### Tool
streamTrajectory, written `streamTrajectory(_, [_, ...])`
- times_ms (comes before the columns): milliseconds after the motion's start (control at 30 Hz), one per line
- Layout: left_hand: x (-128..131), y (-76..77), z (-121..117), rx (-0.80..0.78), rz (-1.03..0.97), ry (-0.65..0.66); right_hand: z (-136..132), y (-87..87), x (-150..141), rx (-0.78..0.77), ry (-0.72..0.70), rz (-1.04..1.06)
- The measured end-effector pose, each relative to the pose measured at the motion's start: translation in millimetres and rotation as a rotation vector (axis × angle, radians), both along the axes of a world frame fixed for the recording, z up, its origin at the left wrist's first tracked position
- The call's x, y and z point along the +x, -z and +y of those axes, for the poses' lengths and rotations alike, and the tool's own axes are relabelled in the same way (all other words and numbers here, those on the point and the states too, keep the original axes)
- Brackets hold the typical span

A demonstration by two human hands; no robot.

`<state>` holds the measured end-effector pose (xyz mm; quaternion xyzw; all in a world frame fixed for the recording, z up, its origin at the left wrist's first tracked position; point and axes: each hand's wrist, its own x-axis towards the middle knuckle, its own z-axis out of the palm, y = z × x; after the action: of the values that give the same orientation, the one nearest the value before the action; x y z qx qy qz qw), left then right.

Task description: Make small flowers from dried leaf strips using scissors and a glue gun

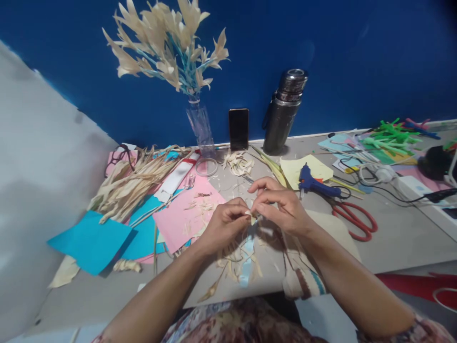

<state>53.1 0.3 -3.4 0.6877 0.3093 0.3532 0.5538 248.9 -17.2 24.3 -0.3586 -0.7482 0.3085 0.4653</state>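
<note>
My left hand (228,220) is closed in a pinch on a small pale piece of dried husk (252,219) above the middle of the table. My right hand (280,207) meets it from the other side, thumb and forefinger closed at the same piece while the other fingers curve above. Both sets of fingertips nearly touch and partly hide the piece. Below them lie scattered husk scraps (233,271) and a light blue strip (247,262). Pink paper (174,224) with shavings lies beside my left hand. A striped cloth (303,281) sits under my right forearm.
Along the blue wall stand a clear vase (200,126) of husk flowers (167,47), a phone (238,128) and a steel flask (283,116). A blue glue gun (316,183) and red-handled scissors (353,219) lie right. Dried husks (132,176) and blue paper (91,240) lie left.
</note>
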Motion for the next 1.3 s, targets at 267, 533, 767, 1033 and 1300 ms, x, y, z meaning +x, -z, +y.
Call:
streamTrajectory(267, [-0.3, 2.3, 0.5, -0.008, -0.009, 0.021, -0.3, -0.3, -1.1, 0.0, 0.009, -0.096])
streamTrajectory(533, [-0.4, 2.0, 1.0, -0.086, -0.053, -0.033, -0.3, -2.5, 0.1, -0.017, 0.016, -0.146])
streamTrajectory(767, [0.2, 1.4, 2.4, -0.125, -0.077, -0.055, -1.1, -1.8, 0.0, -0.007, 0.015, -0.149])
streamTrajectory(1033, [2.0, 1.3, 2.5, -0.163, -0.168, -0.178, 3.0, 2.7, 0.9, -0.13, 0.252, 0.16])
streamTrajectory(1300, [-2.2, -1.3, 6.2, -0.16, -0.192, -0.246, 6.5, 12.1, -10.2, -0.474, 0.201, 0.136])
